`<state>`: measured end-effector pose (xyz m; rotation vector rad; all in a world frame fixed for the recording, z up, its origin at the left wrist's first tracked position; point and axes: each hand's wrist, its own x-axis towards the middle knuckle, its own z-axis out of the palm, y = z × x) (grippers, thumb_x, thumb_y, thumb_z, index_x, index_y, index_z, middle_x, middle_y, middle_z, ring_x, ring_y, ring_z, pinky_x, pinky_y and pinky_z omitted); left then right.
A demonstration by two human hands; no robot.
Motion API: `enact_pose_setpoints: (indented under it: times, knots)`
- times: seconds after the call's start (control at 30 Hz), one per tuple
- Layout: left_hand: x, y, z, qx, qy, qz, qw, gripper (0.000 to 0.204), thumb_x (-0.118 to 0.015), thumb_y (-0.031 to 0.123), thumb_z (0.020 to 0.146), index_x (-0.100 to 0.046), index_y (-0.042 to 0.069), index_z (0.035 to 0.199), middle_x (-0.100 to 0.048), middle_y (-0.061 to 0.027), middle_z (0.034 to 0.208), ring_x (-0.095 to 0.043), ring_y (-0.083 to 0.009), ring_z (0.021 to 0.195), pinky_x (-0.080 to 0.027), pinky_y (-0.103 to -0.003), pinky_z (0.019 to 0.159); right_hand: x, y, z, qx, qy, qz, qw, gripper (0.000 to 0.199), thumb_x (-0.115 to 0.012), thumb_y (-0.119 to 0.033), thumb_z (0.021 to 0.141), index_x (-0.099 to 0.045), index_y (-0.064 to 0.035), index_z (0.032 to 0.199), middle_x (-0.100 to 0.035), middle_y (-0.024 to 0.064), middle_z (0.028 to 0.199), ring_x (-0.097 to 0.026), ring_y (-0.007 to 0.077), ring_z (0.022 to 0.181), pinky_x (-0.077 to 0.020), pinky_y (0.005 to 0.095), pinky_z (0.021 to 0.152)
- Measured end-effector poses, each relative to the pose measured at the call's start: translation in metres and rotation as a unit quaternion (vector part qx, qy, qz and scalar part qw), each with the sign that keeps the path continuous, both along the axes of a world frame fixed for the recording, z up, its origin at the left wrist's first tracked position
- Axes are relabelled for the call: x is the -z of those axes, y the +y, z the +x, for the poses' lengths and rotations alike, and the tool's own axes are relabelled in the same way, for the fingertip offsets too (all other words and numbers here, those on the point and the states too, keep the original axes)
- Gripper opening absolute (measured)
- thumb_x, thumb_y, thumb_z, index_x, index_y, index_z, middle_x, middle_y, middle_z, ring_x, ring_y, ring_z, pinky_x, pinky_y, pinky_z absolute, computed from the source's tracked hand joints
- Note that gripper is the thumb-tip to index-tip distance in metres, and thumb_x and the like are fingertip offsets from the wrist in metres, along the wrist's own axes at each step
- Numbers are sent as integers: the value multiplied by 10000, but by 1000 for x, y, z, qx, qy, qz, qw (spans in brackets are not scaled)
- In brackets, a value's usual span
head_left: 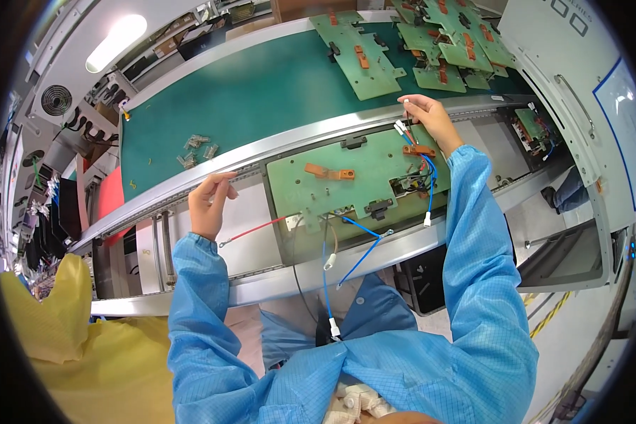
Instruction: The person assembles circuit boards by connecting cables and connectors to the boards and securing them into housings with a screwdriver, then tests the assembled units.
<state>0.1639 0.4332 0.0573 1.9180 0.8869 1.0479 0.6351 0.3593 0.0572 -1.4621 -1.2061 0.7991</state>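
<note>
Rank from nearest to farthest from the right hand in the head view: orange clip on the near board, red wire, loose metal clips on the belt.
From the right hand:
1. Orange clip, mid-board, to its left.
2. Red wire, by the left hand.
3. Metal clips, far left on the green belt.

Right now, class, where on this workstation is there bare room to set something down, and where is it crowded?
The green conveyor belt is bare between the loose metal clips and the green fixture plates stacked at far right. The near fixture plate is crowded with wires and copper tabs.
</note>
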Motion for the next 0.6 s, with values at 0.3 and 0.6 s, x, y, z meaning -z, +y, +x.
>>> enact_pose_setpoints:
  times: [0.3,0.6]
  knots:
    - [-2,3,0,2,-18,-17,1000,212,-489,103,965,-628,-28,1058,-595,-36,765,-557,-97,695,-466,-237,653,-17,-3,-1,-37,43,-34,998,260,-612,-204,888,-670,-30,1072,-608,-13,837,-542,60,822,-417,197,785]
    - [1,0,-1,5,-12,-36,999,208,-493,110,966,-632,-16,1058,-594,-31,771,-557,-90,697,-471,-229,661,-15,-15,-4,-50,-9,-59,997,272,-646,-235,856,-692,-36,1035,-679,50,983,-582,126,965,-406,277,904]
